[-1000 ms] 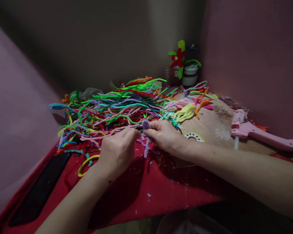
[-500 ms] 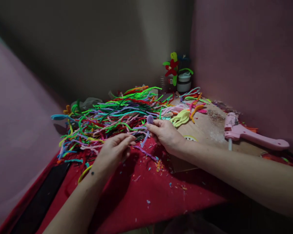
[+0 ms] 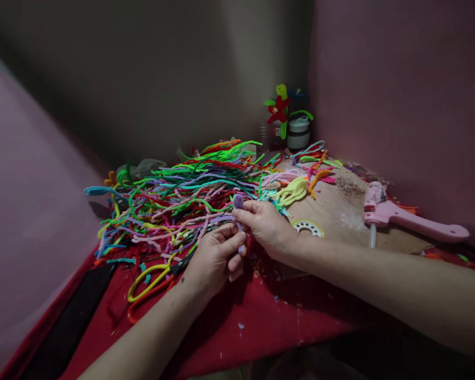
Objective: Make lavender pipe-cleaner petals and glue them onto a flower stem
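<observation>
A purple pipe cleaner (image 3: 238,202), bent into a narrow loop at its top, stands upright between the thumb and fingers of my right hand (image 3: 266,226). Just below, my left hand (image 3: 220,254) has its fingers closed on the lower part of the same piece, with a bit of purple showing at the fingertips. Both hands touch or nearly touch over the red cloth (image 3: 237,322). Behind them spreads a large heap of multicoloured pipe cleaners (image 3: 190,182). Scissors (image 3: 148,285) with yellow and orange handles lie left of my left hand, their blades hidden.
A pink glue gun (image 3: 411,214) lies at right on a tan board (image 3: 340,200). Near my right wrist is a white disc with holes (image 3: 309,228). A red pipe-cleaner flower (image 3: 277,110) and a lidded container (image 3: 298,133) stand at the back. A black strip (image 3: 69,316) lies left.
My left hand has moved right and up to the purple pipe cleaner and closed on its lower end. My right hand has shifted slightly down. The scissors' handles are now uncovered.
</observation>
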`<state>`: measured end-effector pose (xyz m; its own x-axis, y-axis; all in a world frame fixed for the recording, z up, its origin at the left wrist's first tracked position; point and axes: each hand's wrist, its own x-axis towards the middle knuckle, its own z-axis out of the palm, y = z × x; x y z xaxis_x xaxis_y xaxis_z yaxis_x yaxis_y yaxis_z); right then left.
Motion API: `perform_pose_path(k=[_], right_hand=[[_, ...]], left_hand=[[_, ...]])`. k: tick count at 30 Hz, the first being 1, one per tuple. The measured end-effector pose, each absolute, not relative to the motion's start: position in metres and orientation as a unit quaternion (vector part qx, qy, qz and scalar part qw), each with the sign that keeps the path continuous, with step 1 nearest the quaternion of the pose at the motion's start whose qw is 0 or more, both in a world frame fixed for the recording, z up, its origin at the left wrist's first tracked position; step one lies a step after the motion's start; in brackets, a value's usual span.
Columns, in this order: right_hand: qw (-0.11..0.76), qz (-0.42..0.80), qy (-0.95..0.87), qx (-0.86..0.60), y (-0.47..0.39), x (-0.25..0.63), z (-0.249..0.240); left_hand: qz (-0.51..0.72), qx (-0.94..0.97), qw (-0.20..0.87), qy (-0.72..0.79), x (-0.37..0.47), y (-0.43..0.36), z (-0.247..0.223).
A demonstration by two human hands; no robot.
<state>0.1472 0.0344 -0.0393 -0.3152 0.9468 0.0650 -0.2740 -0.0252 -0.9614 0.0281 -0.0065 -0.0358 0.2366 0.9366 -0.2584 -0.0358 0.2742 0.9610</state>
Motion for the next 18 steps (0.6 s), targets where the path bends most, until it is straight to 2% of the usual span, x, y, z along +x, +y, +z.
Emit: perform_pose_path(k=[3,7,13,18], right_hand=[[0.474,0.616,-0.532,-0.336,0.039,0.150,-0.042],[0.454,0.616,-0.540,-0.349,0.040,0.152,-0.041],[0.383,0.662,-0.569,-0.302,0.036,0.152,-0.043],[0.355,0.686,-0.572,-0.275,0.034,0.154,-0.041]], left_hand=[[0.351,0.553,0.523,0.546,0.020,-0.008,-0.026],[0.425,0.592,0.385,0.567,0.008,-0.007,-0.010],[0.458,0.566,0.426,0.538,0.005,0.000,-0.010],[0.505,0.537,0.441,0.512,0.003,0.004,-0.018]])
